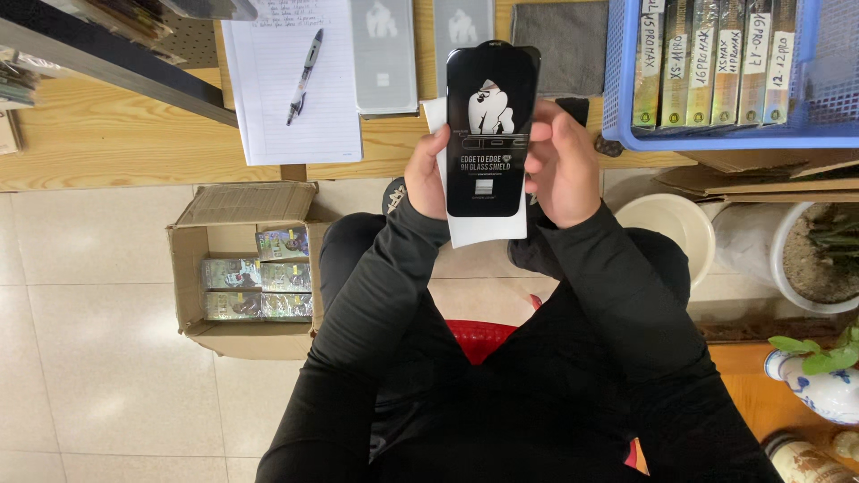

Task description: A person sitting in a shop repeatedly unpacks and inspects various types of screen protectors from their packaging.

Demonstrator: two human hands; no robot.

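Both hands [501,165] hold black packet [490,134] between them (seemingly sleeved).

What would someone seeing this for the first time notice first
The eye lands first on the tall black packet with white artwork, held upright in the middle between the left hand and right hand. Next come the blue basket of labelled boxes at top right, and the open cardboard box on the floor at left.
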